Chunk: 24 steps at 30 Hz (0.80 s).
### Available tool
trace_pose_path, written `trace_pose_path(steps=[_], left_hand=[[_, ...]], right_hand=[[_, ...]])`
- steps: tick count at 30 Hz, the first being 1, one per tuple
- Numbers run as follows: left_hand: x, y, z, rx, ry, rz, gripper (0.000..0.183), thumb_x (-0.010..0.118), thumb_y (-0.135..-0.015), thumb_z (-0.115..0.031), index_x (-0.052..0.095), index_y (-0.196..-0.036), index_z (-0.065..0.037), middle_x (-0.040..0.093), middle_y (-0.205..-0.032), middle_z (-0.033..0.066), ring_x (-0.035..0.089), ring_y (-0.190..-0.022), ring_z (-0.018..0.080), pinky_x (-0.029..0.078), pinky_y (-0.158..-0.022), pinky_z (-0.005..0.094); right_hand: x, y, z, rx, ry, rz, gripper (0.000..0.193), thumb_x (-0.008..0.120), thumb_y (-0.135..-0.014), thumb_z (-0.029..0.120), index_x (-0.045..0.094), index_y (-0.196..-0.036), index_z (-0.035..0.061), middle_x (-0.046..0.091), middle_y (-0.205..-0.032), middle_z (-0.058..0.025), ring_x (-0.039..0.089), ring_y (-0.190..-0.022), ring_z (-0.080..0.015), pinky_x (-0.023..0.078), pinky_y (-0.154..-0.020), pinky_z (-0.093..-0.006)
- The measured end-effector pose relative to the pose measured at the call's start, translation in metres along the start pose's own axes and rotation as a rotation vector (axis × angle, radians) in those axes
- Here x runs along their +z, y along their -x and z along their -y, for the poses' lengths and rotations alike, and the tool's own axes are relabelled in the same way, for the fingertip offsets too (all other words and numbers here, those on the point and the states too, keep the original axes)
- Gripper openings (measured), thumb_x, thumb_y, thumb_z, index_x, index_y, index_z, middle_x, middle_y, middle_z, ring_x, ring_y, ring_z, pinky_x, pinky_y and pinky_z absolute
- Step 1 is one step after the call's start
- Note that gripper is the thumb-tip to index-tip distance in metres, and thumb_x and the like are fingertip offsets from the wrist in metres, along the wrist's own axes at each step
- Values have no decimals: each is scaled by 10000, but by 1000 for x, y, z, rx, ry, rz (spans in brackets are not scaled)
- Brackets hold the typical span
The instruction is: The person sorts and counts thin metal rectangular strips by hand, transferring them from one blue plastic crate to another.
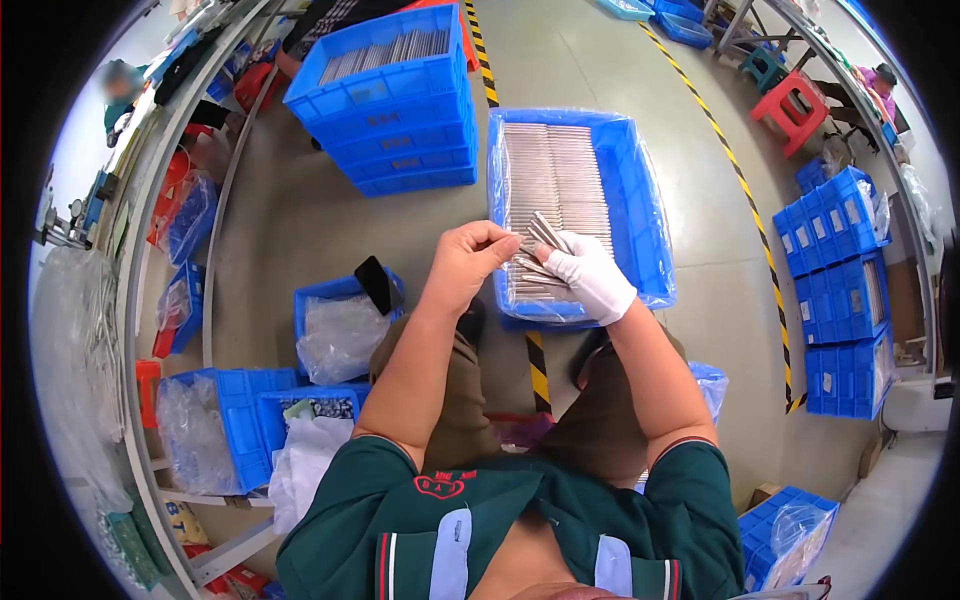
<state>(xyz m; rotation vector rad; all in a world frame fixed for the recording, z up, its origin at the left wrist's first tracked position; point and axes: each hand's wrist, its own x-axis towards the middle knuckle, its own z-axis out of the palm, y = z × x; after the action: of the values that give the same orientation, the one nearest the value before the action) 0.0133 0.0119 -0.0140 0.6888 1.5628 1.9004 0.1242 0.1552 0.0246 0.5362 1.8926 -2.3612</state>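
Observation:
My right hand (592, 277), in a white glove with the thumb and fingertips uncovered, is closed around a fanned bunch of slim silver metal pieces (545, 232). Their exact kind is too small to tell. Beside it, my bare left hand (472, 264) pinches thumb and forefinger together at the bunch's left side; whatever lies in that pinch is hidden. Both hands are over the near part of a blue plastic crate (625, 185) lined with clear film. Inside it, similar metal pieces (555, 170) lie in tight rows, with a few loose ones near my right hand.
Stacked blue crates (390, 125) stand at the far left, the top one filled with metal pieces. A black phone (374, 284) rests on a blue bin left of my legs. More crates (835, 290) and a red stool (791, 110) are at right. Yellow-black tape (745, 180) marks the floor.

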Motion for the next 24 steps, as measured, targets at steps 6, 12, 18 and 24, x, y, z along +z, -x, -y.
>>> trace_pose_path(steps=[6, 12, 18, 24], left_hand=[[-6, -5, -9, 44, 119, -81, 124, 609, -820, -102, 621, -849, 17, 615, -785, 27, 526, -720, 54, 414, -675, 190], [-1, -2, -7, -44, 140, 77, 104, 606, -821, -106, 615, -813, -3, 578, -745, -9, 479, -704, 43, 376, -654, 190], [-1, -3, 1, 116, -101, 25, 82, 618, -804, -76, 616, -796, 5, 563, -775, 6, 489, -717, 61, 386, -668, 199], [1, -4, 4, 86, 28, -71, 82, 634, -789, -74, 619, -776, 6, 554, -723, -15, 461, -652, 38, 372, -610, 191]], right_hand=[[-1, 1, -1, 39, -28, 13, 253, 543, -876, 262, 554, -951, 20, 564, -784, 2, 503, -676, -45, 431, -579, -200], [2, 0, -8, 94, -3, 52, 301, 529, -873, 354, 536, -880, 53, 491, -680, 18, 414, -542, -48, 353, -460, -198], [3, -6, -15, 18, 146, -53, 293, 530, -876, 318, 536, -816, 31, 476, -621, 10, 409, -499, -65, 351, -448, -216], [7, -5, -13, 12, 180, -88, 283, 524, -880, 301, 548, -809, 28, 491, -627, 11, 410, -507, -61, 349, -449, -220]])
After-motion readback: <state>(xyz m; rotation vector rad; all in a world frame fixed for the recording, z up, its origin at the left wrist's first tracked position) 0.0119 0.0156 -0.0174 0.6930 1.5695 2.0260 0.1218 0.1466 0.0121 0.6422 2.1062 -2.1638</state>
